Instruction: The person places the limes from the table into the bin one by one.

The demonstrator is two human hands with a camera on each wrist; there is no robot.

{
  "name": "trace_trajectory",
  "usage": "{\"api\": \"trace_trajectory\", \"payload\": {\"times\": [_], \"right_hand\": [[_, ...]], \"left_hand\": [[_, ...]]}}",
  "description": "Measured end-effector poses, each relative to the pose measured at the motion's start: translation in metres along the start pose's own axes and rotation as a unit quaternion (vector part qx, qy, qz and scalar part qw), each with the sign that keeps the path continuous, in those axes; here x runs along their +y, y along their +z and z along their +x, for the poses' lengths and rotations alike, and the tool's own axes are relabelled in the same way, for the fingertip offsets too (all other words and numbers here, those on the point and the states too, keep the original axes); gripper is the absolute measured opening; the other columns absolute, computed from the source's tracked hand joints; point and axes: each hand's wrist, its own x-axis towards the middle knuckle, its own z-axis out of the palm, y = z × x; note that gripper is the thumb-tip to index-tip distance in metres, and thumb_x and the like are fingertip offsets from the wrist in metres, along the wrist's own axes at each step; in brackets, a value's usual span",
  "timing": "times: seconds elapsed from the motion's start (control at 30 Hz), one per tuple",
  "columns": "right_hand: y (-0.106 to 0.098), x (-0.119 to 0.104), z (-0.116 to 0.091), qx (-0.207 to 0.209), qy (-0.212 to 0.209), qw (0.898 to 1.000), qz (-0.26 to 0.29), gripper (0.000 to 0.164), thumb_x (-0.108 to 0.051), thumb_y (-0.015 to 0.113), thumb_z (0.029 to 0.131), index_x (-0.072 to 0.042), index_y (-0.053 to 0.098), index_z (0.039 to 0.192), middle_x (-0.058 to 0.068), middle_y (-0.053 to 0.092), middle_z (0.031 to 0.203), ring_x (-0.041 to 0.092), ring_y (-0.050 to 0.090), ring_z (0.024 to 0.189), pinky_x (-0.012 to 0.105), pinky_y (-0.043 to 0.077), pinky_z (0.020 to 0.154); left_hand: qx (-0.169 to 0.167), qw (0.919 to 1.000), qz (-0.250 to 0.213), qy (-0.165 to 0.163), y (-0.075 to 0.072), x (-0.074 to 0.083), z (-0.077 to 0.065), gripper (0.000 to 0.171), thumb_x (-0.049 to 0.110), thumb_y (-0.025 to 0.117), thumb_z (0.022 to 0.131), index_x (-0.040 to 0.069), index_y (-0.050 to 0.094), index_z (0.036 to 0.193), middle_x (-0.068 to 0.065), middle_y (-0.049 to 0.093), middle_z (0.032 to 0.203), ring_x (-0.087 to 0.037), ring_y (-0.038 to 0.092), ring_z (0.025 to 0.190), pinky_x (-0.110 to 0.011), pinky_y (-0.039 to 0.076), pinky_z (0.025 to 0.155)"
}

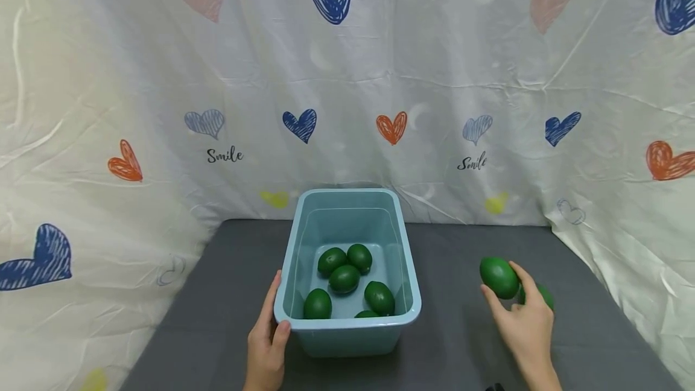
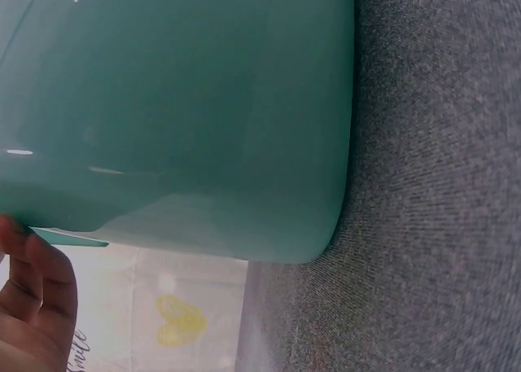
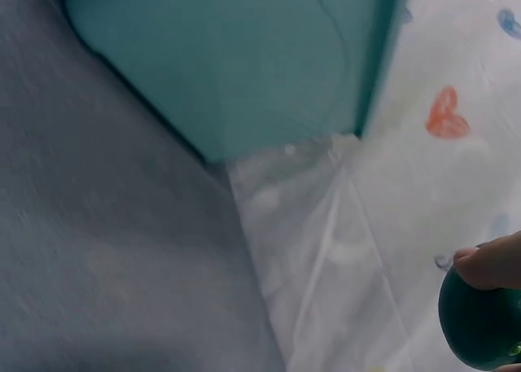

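A light blue plastic bin (image 1: 353, 323) stands in the middle of the table with several green limes (image 1: 344, 279) on its floor. At its near left corner my left hand (image 1: 267, 343) grips the rim, thumb on the front edge and fingers along the left side. The left wrist view shows the bin's outer wall (image 2: 187, 103) close up, with curled fingers (image 2: 53, 282) at the rim. To the right of the bin, my right hand (image 1: 523, 324) pinches a lime (image 1: 498, 277) between thumb and fingers. Another lime (image 1: 545, 296) is partly hidden behind that hand.
Dark grey cloth (image 1: 450, 318) covers the table. Behind it hangs a white curtain (image 1: 347, 65) printed with hearts, meeting the table's far edge just past the bin. A small black object (image 1: 495, 387) shows at the bottom edge, left of my right wrist.
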Motion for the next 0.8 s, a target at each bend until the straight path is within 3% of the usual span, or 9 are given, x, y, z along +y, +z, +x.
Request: {"api": "trace_trajectory", "payload": {"times": [0.07,0.13,0.33,0.43,0.5,0.6,0.8], "right_hand": [[0.007,-0.005,-0.004,-0.018,0.0,1.0,0.006,0.069,-0.018,0.093,0.083,-0.005,0.062,0.144,0.016,0.067,0.064,0.004,0.033,0.03,0.022,0.034,0.04],[0.014,-0.01,-0.008,-0.031,-0.001,0.999,0.015,0.069,-0.018,0.093,0.083,-0.007,0.063,0.144,0.012,0.066,0.062,0.003,0.03,0.029,0.023,0.032,0.037],[0.032,-0.031,-0.017,-0.056,-0.023,0.997,0.049,0.069,-0.016,0.095,0.08,-0.006,0.065,0.141,0.024,0.075,0.107,-0.002,0.026,0.03,0.022,0.032,0.036],[0.039,-0.044,-0.017,-0.067,-0.035,0.995,0.066,0.069,-0.015,0.095,0.08,-0.007,0.065,0.141,0.022,0.076,0.108,-0.003,0.026,0.031,0.021,0.032,0.037],[0.043,-0.054,-0.018,-0.073,-0.041,0.994,0.075,0.069,-0.015,0.096,0.08,-0.009,0.065,0.142,0.018,0.075,0.095,-0.004,0.025,0.032,0.021,0.032,0.038],[0.046,-0.067,-0.019,-0.078,-0.053,0.991,0.092,0.07,-0.013,0.095,0.08,-0.01,0.065,0.142,0.015,0.074,0.094,-0.005,0.026,0.033,0.021,0.032,0.038],[0.048,-0.081,-0.017,-0.071,-0.071,0.989,0.111,0.07,-0.009,0.094,0.08,-0.01,0.065,0.144,0.017,0.075,0.112,-0.005,0.026,0.035,0.022,0.032,0.039]], "left_hand": [[0.001,1.0,0.0,-0.006,0.0,0.0,0.0,0.071,-0.008,0.05,0.103,0.016,0.033,0.168,-0.012,0.035,0.171,-0.007,0.036,0.155,-0.013,0.033,0.116],[-0.001,1.0,0.0,-0.008,-0.001,0.001,0.0,0.071,-0.008,0.05,0.103,0.015,0.033,0.168,-0.014,0.035,0.171,-0.007,0.036,0.155,-0.013,0.033,0.116],[-0.005,0.9999,0.003,-0.014,-0.002,0.001,0.0,0.071,-0.007,0.05,0.104,0.017,0.032,0.168,-0.017,0.034,0.171,-0.007,0.036,0.155,-0.013,0.033,0.115],[-0.009,0.9998,0.0,-0.016,-0.002,0.0,0.001,0.072,-0.008,0.049,0.104,0.016,0.032,0.169,-0.018,0.034,0.171,-0.007,0.036,0.155,-0.013,0.033,0.116],[-0.011,0.9998,-0.002,-0.017,-0.003,0.0,0.0,0.072,-0.008,0.049,0.104,0.016,0.031,0.169,-0.018,0.033,0.171,-0.008,0.035,0.155,-0.013,0.033,0.116],[-0.012,0.9998,0.001,-0.014,-0.003,-0.001,0.0,0.072,-0.007,0.049,0.103,0.017,0.031,0.169,-0.02,0.033,0.171,-0.008,0.035,0.155,-0.013,0.032,0.116],[-0.011,0.9997,0.004,-0.02,-0.004,-0.001,0.0,0.072,-0.006,0.049,0.104,0.019,0.031,0.169,-0.015,0.034,0.172,-0.008,0.035,0.156,-0.014,0.031,0.117]]}}
